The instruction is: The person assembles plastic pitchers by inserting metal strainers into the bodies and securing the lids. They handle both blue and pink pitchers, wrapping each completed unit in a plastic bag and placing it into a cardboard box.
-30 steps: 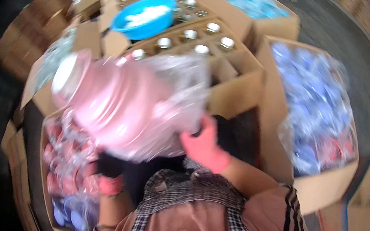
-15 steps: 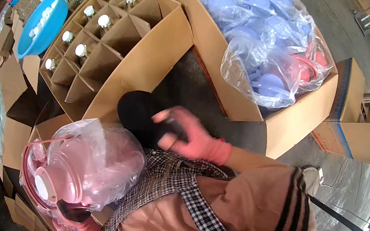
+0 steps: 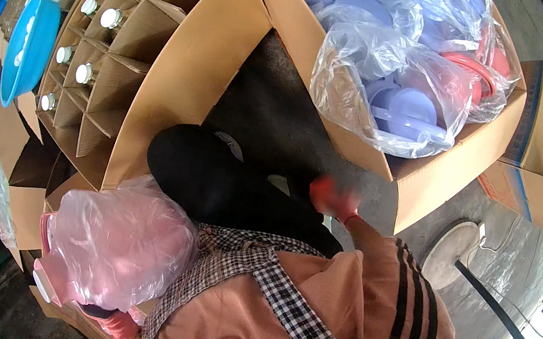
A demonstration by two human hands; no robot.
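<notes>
My left hand (image 3: 115, 325), in a pink glove with a dark palm, is at the lower left, fingers partly hidden under a pink plastic container (image 3: 56, 270). It appears to grip the container's underside. A white disc shows at the container's end. Over and beside it bulges a clear plastic bag (image 3: 123, 238) with pink plastic inside. My right hand (image 3: 336, 198), in a red-pink glove, is low over the floor beyond my dark-clothed leg (image 3: 226, 180). Motion blur smears its fingers, so I cannot tell their shape. Something pale shows just below it, too little visible to name.
A divided carton (image 3: 179, 75) at the left holds several white-capped bottles (image 3: 111, 18). Beside it stands a blue basin (image 3: 36, 51) with white caps. Ahead right, another carton (image 3: 433, 189) holds bagged lilac and red plastic pieces (image 3: 410, 114). A round metal base (image 3: 450, 253) with a pole stands right.
My right hand has moved from above my leg out to the right and down towards the floor. The pink container has tipped downward. The whole view has shifted, with the cartons sitting further left.
</notes>
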